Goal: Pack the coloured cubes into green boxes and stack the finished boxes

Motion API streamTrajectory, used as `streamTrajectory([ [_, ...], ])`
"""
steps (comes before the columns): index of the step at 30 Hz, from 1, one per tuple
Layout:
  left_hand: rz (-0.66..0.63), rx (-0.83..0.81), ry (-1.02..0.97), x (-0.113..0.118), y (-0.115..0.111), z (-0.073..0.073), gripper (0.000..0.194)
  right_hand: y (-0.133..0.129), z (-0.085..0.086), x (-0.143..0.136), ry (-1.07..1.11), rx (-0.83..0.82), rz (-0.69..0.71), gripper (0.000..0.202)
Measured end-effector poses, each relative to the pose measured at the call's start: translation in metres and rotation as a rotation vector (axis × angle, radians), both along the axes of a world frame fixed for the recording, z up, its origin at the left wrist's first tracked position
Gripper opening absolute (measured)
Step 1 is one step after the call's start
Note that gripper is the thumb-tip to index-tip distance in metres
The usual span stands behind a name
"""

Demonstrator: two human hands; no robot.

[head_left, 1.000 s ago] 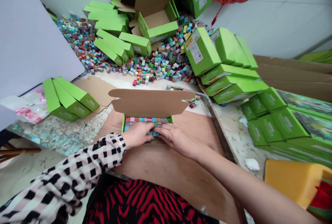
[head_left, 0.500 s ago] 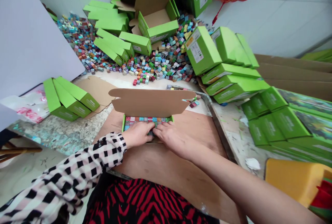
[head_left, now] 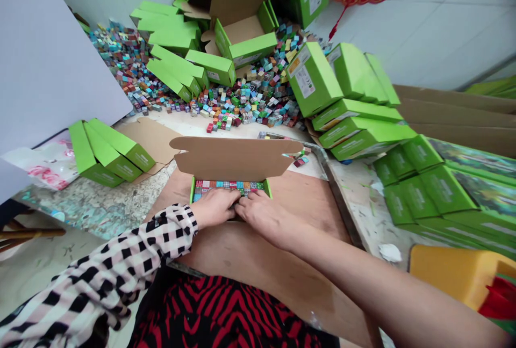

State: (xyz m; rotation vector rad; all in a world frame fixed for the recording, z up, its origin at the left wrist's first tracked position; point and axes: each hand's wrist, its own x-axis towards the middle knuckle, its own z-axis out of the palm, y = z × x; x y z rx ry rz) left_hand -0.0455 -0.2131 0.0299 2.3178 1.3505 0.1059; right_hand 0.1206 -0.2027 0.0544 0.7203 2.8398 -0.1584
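A small green box [head_left: 268,189] lies open on a brown board [head_left: 314,203] right in front of me, its brown cardboard lid [head_left: 236,158] standing up behind it. Rows of small coloured cubes [head_left: 221,185] fill the box. My left hand [head_left: 213,207] and my right hand [head_left: 264,214] lie side by side on the near rows of cubes, fingertips pressed down on them and touching each other. The near edge of the box is hidden under both hands.
A big heap of loose coloured cubes [head_left: 245,98] covers the back of the table. Shut green boxes lie stacked at left [head_left: 107,152], at back [head_left: 173,63] and at right [head_left: 358,117]. A yellow object [head_left: 455,278] sits at the near right.
My right hand has slid a little left over the cubes toward my left hand. The box and lid have not moved.
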Motion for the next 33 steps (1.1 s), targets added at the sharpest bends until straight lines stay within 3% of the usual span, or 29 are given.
streamTrajectory([
  [11, -0.014, -0.011, 0.023, 0.001, 0.004, -0.001, 0.009, 0.022, -0.029, 0.017, 0.211, -0.021, -0.007, 0.015],
  [17, -0.027, -0.027, 0.012, -0.001, 0.005, -0.004, 0.01, 0.013, -0.018, 0.027, 0.294, -0.096, -0.079, 0.019],
  [24, -0.024, -0.028, 0.004, -0.002, 0.006, -0.003, 0.008, 0.013, -0.018, 0.014, 0.124, -0.041, -0.012, 0.019],
  [33, -0.026, -0.013, -0.021, 0.0, 0.005, 0.0, 0.01, 0.008, 0.006, -0.004, -0.045, -0.045, -0.062, 0.019],
])
